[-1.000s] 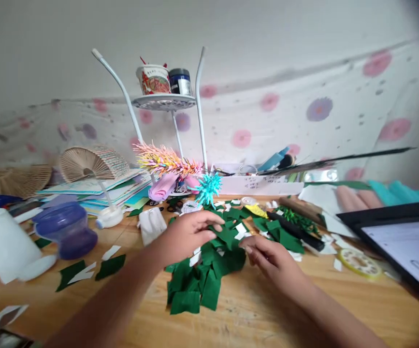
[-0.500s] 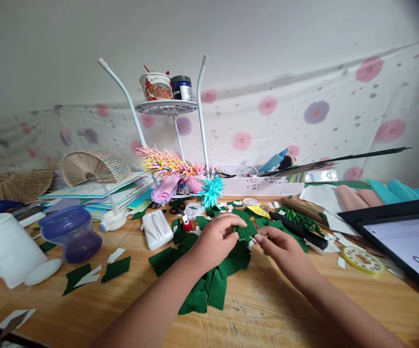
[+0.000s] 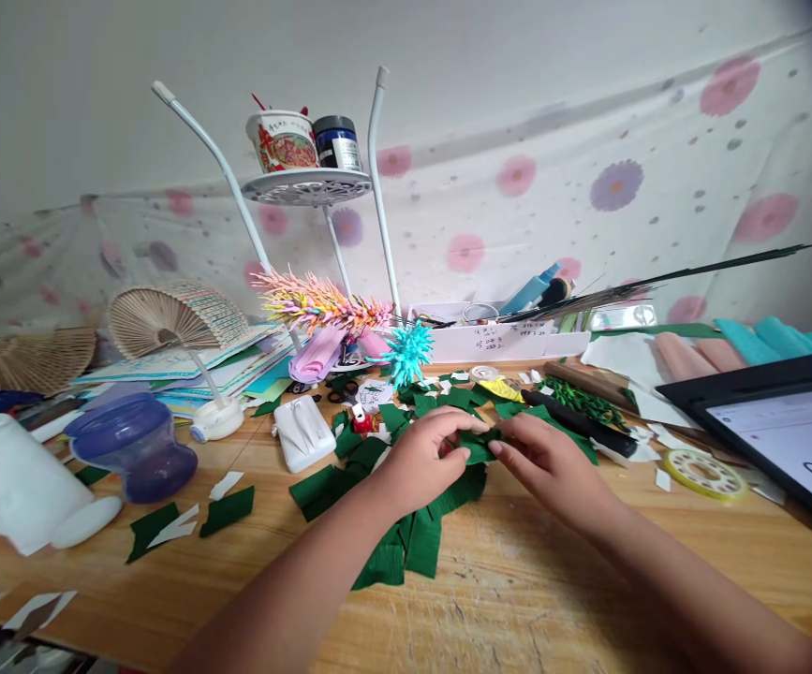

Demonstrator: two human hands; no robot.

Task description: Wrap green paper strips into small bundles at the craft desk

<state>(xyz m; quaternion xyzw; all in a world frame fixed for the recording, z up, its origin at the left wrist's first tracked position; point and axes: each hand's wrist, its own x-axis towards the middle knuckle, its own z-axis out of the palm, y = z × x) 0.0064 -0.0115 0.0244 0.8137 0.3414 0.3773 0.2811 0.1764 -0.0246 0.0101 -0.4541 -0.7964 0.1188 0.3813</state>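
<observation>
Tabletop (image 3: pixel 538 590), 2 hands (image 3: pixel 416 459) (image 3: pixel 553 459), 1 green piece (image 3: pixel 477 451) held

My bare forearms slant in toward each other, the left forearm (image 3: pixel 293 580) running up and rightward, the right forearm (image 3: pixel 686 580) up and leftward. My wrists are close to straight. My left grip (image 3: pixel 423 459) has its back facing up and outward, the fingers (image 3: pixel 451 423) arched forward over the thumb (image 3: pixel 454 461), tips drawn in to pinch. Just beside it, my right grip (image 3: pixel 550 459) mirrors the pose, fingers bent, thumb angled inward, its tips pinching too.
</observation>
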